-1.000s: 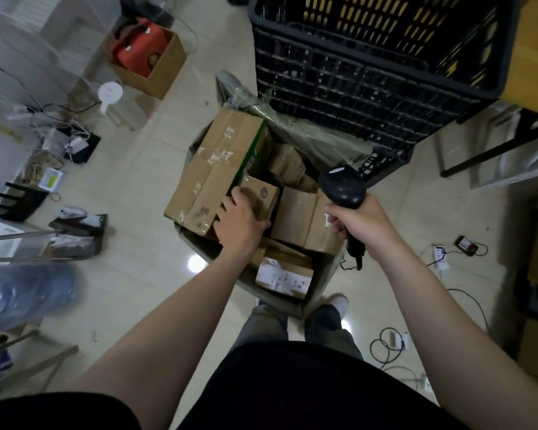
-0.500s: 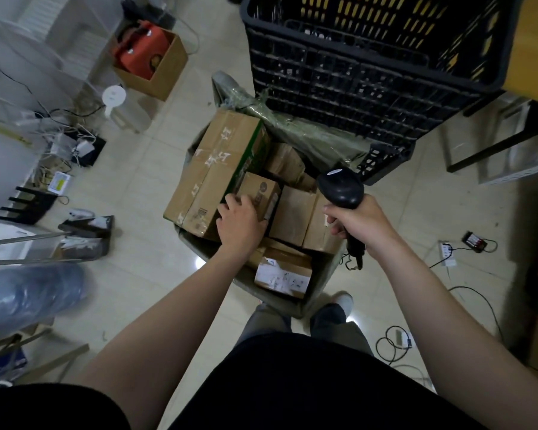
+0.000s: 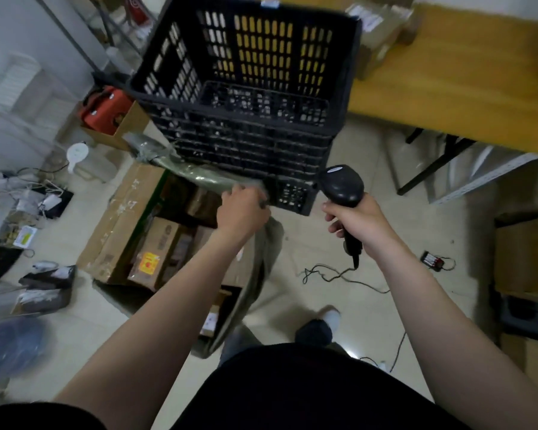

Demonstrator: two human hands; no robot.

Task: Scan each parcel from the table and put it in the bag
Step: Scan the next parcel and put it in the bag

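Here the left hand (image 3: 241,209) is closed around the upper edge of the bag (image 3: 261,262), its fingers curled and pinching the greenish plastic just below the black crate (image 3: 246,97). The bag stands open on the floor (image 3: 385,243), partly under the crate's near corner, and the picture is blurred along its rim. Inside lie brown parcels (image 3: 156,252): a long flat box (image 3: 125,221) leans along the left side, a smaller one with a yellow and red label sits beside it, and more lie deeper, partly hidden by the left forearm. The right hand (image 3: 359,221) is wrapped tight around the handle of the black scanner (image 3: 340,186), fingers pressed together, the scanner's head up and near the crate's lower right corner, not touching it. Its cable (image 3: 333,274) trails down to the floor. A yellow table (image 3: 463,82) stands behind and right of the crate
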